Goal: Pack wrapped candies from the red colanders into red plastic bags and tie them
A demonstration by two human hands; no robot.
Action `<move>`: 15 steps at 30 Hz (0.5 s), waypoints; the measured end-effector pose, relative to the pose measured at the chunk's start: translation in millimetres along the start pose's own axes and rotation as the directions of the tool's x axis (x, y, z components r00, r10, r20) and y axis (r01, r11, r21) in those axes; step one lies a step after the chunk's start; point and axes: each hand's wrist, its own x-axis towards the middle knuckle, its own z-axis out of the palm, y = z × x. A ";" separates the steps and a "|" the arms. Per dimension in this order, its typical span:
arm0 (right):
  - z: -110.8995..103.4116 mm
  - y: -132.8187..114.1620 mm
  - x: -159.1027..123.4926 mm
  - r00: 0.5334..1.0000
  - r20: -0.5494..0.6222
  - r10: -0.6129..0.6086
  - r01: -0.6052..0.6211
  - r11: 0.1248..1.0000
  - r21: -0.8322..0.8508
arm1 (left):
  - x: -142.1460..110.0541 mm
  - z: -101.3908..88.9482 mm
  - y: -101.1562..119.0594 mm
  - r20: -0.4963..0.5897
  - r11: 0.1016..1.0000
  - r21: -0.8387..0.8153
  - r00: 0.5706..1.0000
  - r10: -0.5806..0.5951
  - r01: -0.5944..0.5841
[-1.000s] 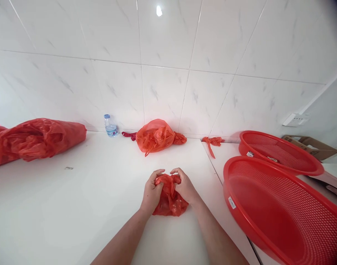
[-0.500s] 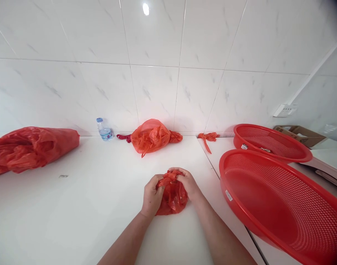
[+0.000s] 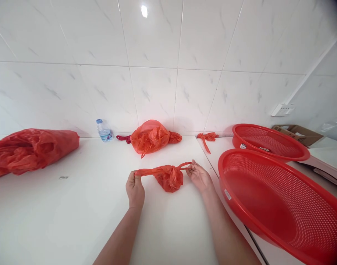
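Observation:
A thin red plastic bag (image 3: 170, 179) is stretched sideways between my two hands just over the white table. My left hand (image 3: 135, 188) is closed on one gathered handle, thumb pressed against the fingers. At the other end, my right hand (image 3: 199, 176) pinches the opposite handle loop with its fingertips, palm turned partly up. The bag's middle is bunched and rounded; whatever may be inside cannot be made out.
By the tiled wall lie a larger red bag (image 3: 150, 137), a small crumpled red bag (image 3: 208, 137) and a water bottle (image 3: 104, 131). A big red bundle (image 3: 36, 149) rests at left. Two red baskets (image 3: 229, 184) stand at right, near a cardboard box (image 3: 298, 134).
My hands have moved apart, left hand leftward and right hand rightward. The bag, earlier bunched between both hands, is now pulled out by its handles and sits slightly farther from me.

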 end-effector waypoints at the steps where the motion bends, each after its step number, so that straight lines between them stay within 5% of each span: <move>1: -1.4 0.3 1.2 1.000 -0.007 -0.003 0.003 1.000 -0.011 | 0.5 0.1 -0.6 0.006 1.000 -0.001 1.000 -0.009 0.009; 10: -12.2 2.0 9.0 0.993 -0.060 -0.102 0.091 0.980 -0.174 | 4.4 1.9 -8.0 0.234 0.998 0.038 0.971 -0.057 0.050; 15: 1.5 21.5 3.5 0.977 0.049 -0.206 0.199 0.816 -0.543 | -5.0 11.5 -13.8 0.468 0.999 0.003 0.883 -0.040 0.044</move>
